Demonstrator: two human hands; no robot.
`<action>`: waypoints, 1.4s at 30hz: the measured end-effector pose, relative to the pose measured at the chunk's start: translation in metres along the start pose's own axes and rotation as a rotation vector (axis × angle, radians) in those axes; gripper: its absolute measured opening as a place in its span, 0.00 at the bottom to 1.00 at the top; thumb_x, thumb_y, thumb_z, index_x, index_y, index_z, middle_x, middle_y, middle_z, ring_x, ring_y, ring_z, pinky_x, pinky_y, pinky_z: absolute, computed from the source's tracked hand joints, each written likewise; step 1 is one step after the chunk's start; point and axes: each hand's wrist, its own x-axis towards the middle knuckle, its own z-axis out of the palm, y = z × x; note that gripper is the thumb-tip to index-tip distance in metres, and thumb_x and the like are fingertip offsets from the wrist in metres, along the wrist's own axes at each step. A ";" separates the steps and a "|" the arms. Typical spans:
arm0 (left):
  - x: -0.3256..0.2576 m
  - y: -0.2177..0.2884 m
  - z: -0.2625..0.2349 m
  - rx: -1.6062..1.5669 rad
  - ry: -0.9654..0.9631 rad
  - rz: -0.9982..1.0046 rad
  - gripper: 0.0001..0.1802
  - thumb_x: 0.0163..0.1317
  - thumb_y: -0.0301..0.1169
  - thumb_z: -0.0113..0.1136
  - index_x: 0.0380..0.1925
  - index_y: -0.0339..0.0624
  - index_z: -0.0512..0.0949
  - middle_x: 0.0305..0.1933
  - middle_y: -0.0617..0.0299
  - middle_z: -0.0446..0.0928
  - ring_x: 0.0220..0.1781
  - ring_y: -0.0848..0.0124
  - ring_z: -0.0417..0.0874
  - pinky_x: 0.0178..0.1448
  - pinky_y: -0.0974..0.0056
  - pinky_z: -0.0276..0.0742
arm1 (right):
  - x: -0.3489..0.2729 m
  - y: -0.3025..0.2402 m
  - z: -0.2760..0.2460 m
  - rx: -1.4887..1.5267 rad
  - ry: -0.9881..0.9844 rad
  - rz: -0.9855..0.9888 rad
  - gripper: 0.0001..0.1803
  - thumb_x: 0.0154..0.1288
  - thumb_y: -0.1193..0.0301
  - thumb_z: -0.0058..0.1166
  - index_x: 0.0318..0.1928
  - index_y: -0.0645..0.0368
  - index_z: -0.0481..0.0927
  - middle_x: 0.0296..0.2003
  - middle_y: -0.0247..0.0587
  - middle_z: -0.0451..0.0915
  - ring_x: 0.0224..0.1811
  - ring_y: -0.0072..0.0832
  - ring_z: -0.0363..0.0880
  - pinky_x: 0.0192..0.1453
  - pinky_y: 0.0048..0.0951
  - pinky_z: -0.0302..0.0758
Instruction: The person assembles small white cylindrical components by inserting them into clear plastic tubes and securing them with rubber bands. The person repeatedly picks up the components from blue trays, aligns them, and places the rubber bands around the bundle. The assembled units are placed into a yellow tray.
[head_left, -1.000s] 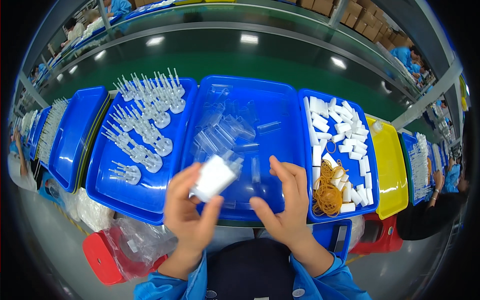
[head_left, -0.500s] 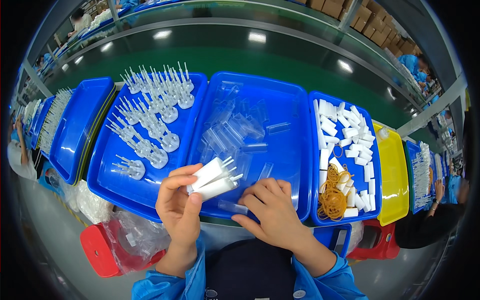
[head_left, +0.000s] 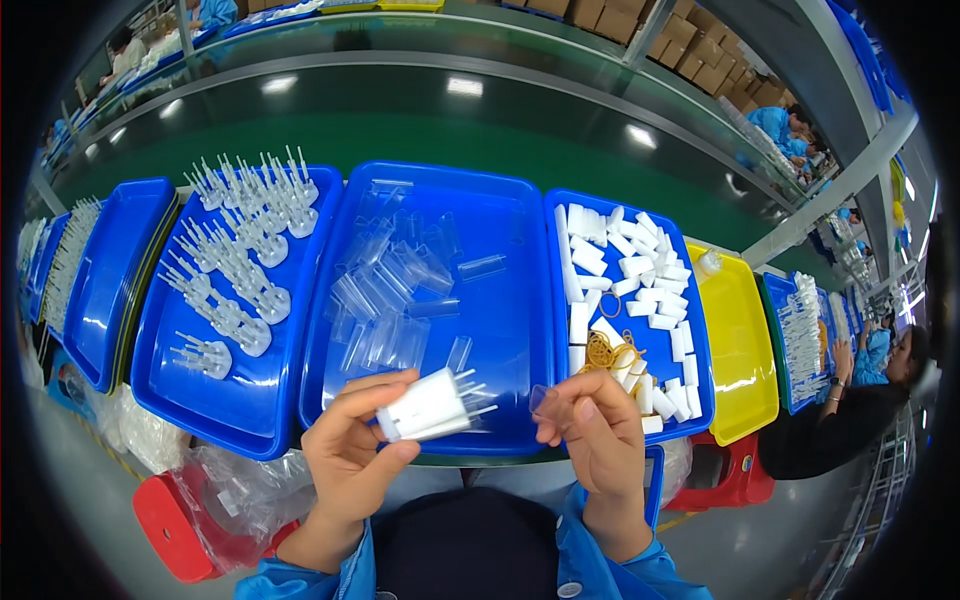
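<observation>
My left hand [head_left: 352,450] grips a white block assembly [head_left: 428,405] between thumb and fingers, with thin pale pins sticking out of its right end. To its right, my right hand [head_left: 604,436] pinches a clear plastic sleeve [head_left: 546,404] by one side, apart from the assembly. Both hands hover over the near edge of the middle blue tray [head_left: 520,330], where several more clear sleeves [head_left: 385,285] lie in a loose heap.
At left, a blue tray [head_left: 215,400] bears upright clusters of pins [head_left: 235,235]. At right, another tray has white blocks [head_left: 640,265] and tan rubber bands [head_left: 608,352]; beyond is a yellow tray [head_left: 738,350]. Red stools [head_left: 165,525] stand below. A person [head_left: 850,385] works at far right.
My right hand has lifted a clear sleeve from the middle tray and turned upward with it. The assembly in my left hand has tilted slightly. The whole view has shifted to the right.
</observation>
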 end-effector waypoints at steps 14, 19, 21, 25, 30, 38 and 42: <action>-0.004 0.004 0.015 0.126 -0.142 -0.113 0.20 0.55 0.17 0.65 0.49 0.32 0.77 0.60 0.43 0.70 0.62 0.54 0.76 0.59 0.56 0.79 | 0.000 -0.001 0.009 -0.313 0.175 -0.232 0.06 0.67 0.76 0.56 0.40 0.67 0.80 0.37 0.42 0.79 0.32 0.19 0.75 0.37 0.17 0.70; -0.003 0.003 0.016 0.130 -0.148 -0.120 0.20 0.55 0.17 0.65 0.49 0.31 0.77 0.59 0.42 0.71 0.61 0.55 0.76 0.59 0.56 0.80 | 0.000 0.002 0.011 -0.379 0.169 -0.233 0.09 0.67 0.70 0.57 0.38 0.65 0.79 0.35 0.42 0.81 0.29 0.17 0.75 0.32 0.16 0.68; -0.003 0.002 0.015 0.126 -0.145 -0.116 0.20 0.55 0.17 0.65 0.49 0.31 0.77 0.59 0.42 0.71 0.61 0.55 0.76 0.59 0.56 0.80 | -0.001 -0.002 0.011 -0.364 0.149 -0.192 0.05 0.65 0.78 0.57 0.39 0.67 0.80 0.37 0.42 0.79 0.33 0.19 0.75 0.37 0.18 0.70; -0.002 0.002 0.015 0.119 -0.144 -0.113 0.20 0.55 0.18 0.65 0.49 0.30 0.77 0.59 0.42 0.71 0.61 0.55 0.77 0.59 0.56 0.80 | 0.000 -0.001 0.012 -0.417 0.149 -0.203 0.09 0.67 0.70 0.58 0.38 0.65 0.79 0.35 0.43 0.80 0.29 0.17 0.75 0.31 0.16 0.68; -0.004 0.000 0.015 0.226 -0.140 -0.075 0.19 0.55 0.16 0.63 0.49 0.32 0.79 0.59 0.44 0.72 0.57 0.58 0.79 0.55 0.61 0.82 | 0.000 0.003 0.017 -0.453 0.165 -0.218 0.08 0.67 0.72 0.56 0.38 0.65 0.78 0.35 0.43 0.80 0.29 0.18 0.75 0.31 0.16 0.70; 0.001 -0.001 0.013 0.529 -0.247 0.074 0.19 0.52 0.16 0.63 0.46 0.33 0.82 0.58 0.44 0.71 0.59 0.53 0.77 0.60 0.56 0.75 | -0.002 0.012 0.022 -0.379 0.242 -0.293 0.04 0.64 0.81 0.57 0.38 0.68 0.80 0.36 0.43 0.79 0.29 0.19 0.76 0.33 0.19 0.73; 0.002 -0.002 0.013 0.515 -0.242 0.089 0.19 0.53 0.16 0.64 0.47 0.38 0.83 0.57 0.47 0.74 0.55 0.57 0.80 0.56 0.60 0.77 | 0.002 0.017 0.015 -0.474 0.163 -0.370 0.04 0.64 0.81 0.57 0.39 0.68 0.79 0.37 0.44 0.80 0.30 0.19 0.77 0.33 0.19 0.74</action>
